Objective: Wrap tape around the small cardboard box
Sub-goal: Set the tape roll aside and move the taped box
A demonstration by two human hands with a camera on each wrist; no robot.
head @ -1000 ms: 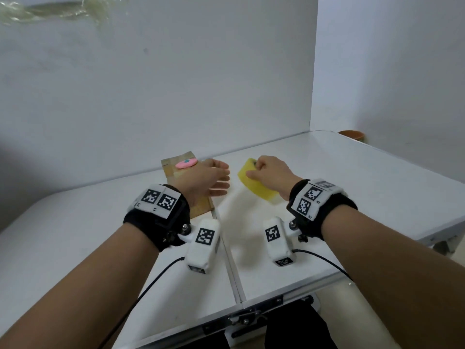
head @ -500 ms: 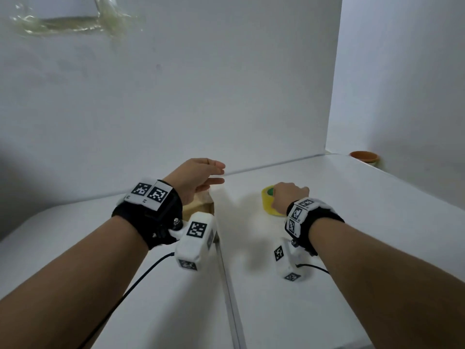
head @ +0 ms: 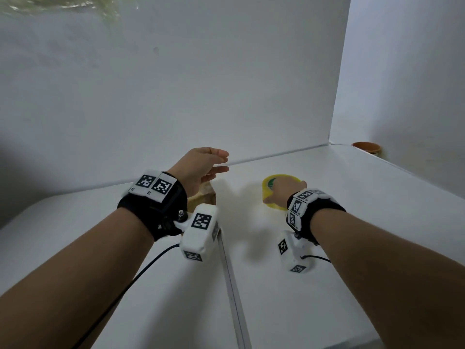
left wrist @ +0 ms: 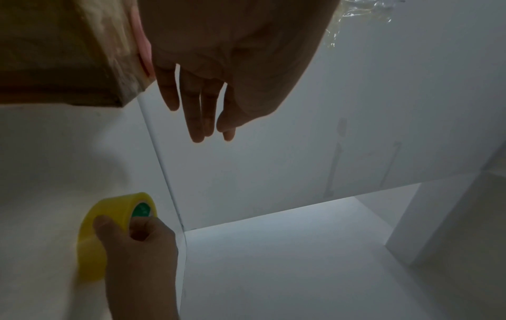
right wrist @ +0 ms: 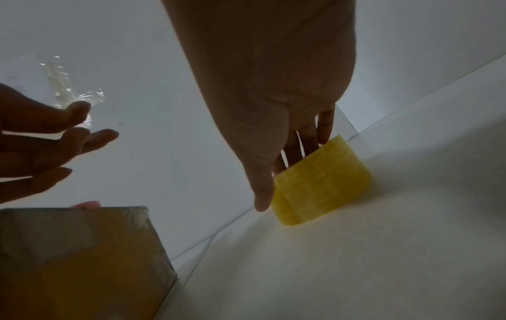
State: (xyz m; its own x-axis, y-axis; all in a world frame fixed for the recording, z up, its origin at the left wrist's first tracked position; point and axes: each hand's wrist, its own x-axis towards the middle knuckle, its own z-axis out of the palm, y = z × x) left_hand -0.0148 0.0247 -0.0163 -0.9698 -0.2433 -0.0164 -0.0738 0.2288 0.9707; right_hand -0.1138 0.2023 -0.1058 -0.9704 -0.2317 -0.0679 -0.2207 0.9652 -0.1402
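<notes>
The small cardboard box (head: 206, 196) sits on the white table, mostly hidden under my left wrist. A pink item (right wrist: 84, 204) lies on its top. My left hand (head: 221, 165) hovers above the box with straight fingers and holds nothing. To the right, the yellow tape roll (head: 276, 206) stands on the table. My right hand (head: 273, 191) grips it, thumb on the outer face and fingers in the green core (left wrist: 141, 211). The right wrist view shows the box (right wrist: 76, 259) at lower left and the roll (right wrist: 320, 184) under my fingers.
A seam (head: 227, 263) runs down the table between my arms. White walls close in the back and right. A terracotta bowl (head: 366, 147) stands in the far right corner. Crumpled clear tape (head: 63, 3) sticks to the back wall, high up.
My left hand has lifted off the box top and now hovers with fingers spread. My right hand has brought the tilted tape roll down onto the table. My head has tipped upward.
</notes>
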